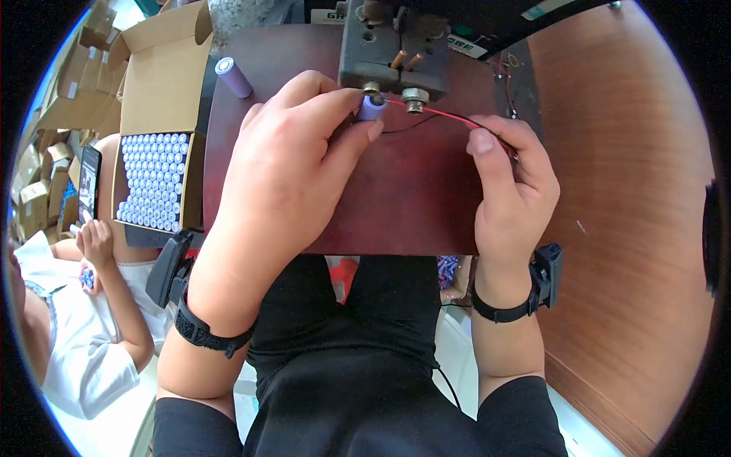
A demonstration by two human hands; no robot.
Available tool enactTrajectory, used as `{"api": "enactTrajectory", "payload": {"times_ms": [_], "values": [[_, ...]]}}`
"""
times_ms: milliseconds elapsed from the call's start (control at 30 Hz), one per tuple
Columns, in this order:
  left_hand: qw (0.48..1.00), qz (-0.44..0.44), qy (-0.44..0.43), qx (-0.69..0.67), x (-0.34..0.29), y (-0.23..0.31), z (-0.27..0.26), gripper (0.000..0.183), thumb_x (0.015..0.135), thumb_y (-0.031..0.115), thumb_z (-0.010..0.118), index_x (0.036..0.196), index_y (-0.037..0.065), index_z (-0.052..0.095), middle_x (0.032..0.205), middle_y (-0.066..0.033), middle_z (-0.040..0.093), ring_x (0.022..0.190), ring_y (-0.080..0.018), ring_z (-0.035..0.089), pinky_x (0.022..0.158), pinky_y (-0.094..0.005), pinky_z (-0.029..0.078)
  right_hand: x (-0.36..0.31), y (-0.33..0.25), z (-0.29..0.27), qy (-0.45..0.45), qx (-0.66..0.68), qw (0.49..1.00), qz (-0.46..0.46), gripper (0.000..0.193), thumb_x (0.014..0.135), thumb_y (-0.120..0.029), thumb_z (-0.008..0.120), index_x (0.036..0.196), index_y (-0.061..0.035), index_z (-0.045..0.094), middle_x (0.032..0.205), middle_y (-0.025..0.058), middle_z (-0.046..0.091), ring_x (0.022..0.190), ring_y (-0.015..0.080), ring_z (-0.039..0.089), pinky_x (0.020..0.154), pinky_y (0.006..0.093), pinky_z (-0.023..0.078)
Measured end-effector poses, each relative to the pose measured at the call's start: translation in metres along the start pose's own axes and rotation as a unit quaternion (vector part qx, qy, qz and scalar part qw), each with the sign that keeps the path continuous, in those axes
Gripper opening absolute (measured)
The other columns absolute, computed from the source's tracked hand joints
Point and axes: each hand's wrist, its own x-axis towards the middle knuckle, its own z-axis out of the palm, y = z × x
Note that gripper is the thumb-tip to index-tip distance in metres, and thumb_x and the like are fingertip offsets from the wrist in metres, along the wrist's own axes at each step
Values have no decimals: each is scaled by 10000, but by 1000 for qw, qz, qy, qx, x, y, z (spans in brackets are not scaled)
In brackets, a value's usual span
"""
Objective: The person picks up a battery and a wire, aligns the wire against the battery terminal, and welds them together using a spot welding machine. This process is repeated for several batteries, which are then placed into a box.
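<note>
My left hand (282, 152) pinches a purple cylindrical battery cell (371, 110) between thumb and index finger. The cell's end sits right under the dark metal head (362, 65) of what looks like a spot welder. My right hand (518, 171) grips a pair of thin wires between thumb and fingers. One of them, a red wire (445, 113), stretches left to the end of the cell, though the exact contact is too small to make out. A black wire (415, 123) droops below it. Another purple cell (233, 77) stands alone at the far left of the dark red tabletop (411, 202).
Left of the tabletop, an open cardboard box (164, 91) holds rows of battery cells (154, 179). A person (91, 335) in white sits at the left with a phone (89, 183). Loose wires (509, 84) lie at the far right, beside a brown wooden surface (624, 190).
</note>
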Motion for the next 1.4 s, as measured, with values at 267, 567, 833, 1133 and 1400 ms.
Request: {"api": "enactTrajectory", "payload": {"times_ms": [267,567,833,1133,1400], "values": [[1000,8,4,8,5,5,-1,226,914,108,743,1090,-27,701,1060,-154,660,943,-314,662,844,-357,512,-1,-5,0,26,-8,1000,-2,86,927,-24,717,1010,-4,723,934,68,693,869,159,637,815,269,484],[1000,6,12,9,8,6,0,218,901,119,750,1052,-30,699,1038,-160,654,930,-336,657,833,-364,513,1,-7,-2,21,-32,999,-19,87,924,-28,720,1008,-5,723,932,70,693,869,161,641,811,269,486],[1000,18,24,1,14,7,4,226,896,131,756,1052,-25,707,1045,-164,656,951,-350,660,847,-373,511,4,-5,-8,25,-45,999,-17,94,930,-28,713,1019,1,724,961,72,710,899,157,652,837,265,492],[999,29,22,0,16,5,11,228,895,129,758,1043,-35,703,1030,-170,650,938,-366,649,835,-387,508,4,1,-10,31,-30,999,-6,101,934,-30,711,1027,7,724,966,74,708,914,148,647,854,269,488],[1000,-17,-5,-6,7,0,16,257,889,166,767,1041,-31,705,1004,-171,658,931,-359,652,808,-396,507,-4,12,-5,7,-26,999,19,70,933,-28,695,991,8,711,948,76,712,880,181,650,825,296,491]]}}
